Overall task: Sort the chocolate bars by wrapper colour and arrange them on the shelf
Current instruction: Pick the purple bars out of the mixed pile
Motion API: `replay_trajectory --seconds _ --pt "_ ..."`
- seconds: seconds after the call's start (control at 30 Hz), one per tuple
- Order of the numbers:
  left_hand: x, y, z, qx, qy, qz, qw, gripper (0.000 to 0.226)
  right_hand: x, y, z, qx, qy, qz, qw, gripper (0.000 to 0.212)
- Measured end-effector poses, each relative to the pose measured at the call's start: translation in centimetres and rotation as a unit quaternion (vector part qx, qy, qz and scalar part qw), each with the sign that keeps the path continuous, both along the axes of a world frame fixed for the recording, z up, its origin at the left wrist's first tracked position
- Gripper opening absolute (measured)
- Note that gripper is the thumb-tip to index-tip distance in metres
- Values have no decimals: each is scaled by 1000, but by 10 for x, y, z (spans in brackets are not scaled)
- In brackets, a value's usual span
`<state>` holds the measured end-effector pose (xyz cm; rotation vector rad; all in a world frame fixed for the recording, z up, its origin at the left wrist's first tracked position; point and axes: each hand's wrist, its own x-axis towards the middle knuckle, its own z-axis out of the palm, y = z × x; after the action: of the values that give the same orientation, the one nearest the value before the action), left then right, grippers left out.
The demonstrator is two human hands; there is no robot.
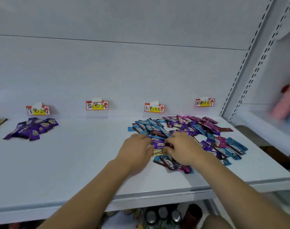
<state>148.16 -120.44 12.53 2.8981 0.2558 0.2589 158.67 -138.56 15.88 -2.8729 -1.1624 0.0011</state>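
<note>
Sorting chocolate bars on a white shelf (84,156).
Bare shelf ran wide between the purple pile (31,128) and the mixed heap (187,138) near the right edge; left hand (136,150) lay flat at the heap's edge, right hand (184,148) curled into it, grip unclear.

Two bare forearms reaching up from the bottom of the frame toward centre right, left hand (135,150) palm down with fingers loosely extended, right hand (182,148) palm down just beside it, fingers curled, possibly pinching something
</note>
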Motion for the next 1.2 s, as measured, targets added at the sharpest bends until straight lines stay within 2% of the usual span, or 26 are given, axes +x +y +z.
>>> replay_trajectory --seconds 0.07,0.13,0.23,0.33,0.4,0.47,0.53,0.57,0.6,0.7,0.8,0.9,1.0,1.1,1.13,1.2 --pt "5 -1 0 -8 0 3 1000 47 6 4 0 -7 25 3 1000 39" --pt "11 2 -2 -22 -3 11 1000 49 11 6 4 20 64 4 998 34" --pt "13 5 -2 -32 1 31 999 64 14 5 9 120 129 -2 984 14" --pt "12 -2 14 -139 -67 56 986 50 11 6 18 234 180 -19 955 8" --pt "14 -6 24 -290 -115 77 947 38 8 11 23 300 215 -18 929 3" --pt "16 -6 32 -466 -163 104 863 31 6 15 24 317 227 -9 921 9" --pt "14 -5 37 -579 -193 123 783 28 7 18 20 263 183 -9 947 17" --pt "12 -5 40 -601 -194 131 764 25 7 20 18 216 148 -10 965 19" --pt "9 -5 42 -600 -190 144 764 23 8 21 14 167 111 -11 980 20" --pt "7 3 37 -551 -158 183 799 19 4 28 4 54 24 -12 998 34" --pt "3 8 33 -532 -126 200 813 24 5 37 2 23 0 -32 999 42" --pt "1 8 32 -552 -121 211 798 22 8 39 6 58 50 -38 996 26" --pt "2 8 33 -570 -114 223 782 19 7 33 15 174 127 -57 975 7" --pt "5 3 36 -630 -129 194 741 21 0 32 26 332 219 -63 915 8" --pt "5 0 38 -642 -138 180 732 24 -4 34 29 354 235 -52 904 8" --pt "8 -6 39 -644 -172 162 728 20 -8 36 29 332 225 -22 916 15"
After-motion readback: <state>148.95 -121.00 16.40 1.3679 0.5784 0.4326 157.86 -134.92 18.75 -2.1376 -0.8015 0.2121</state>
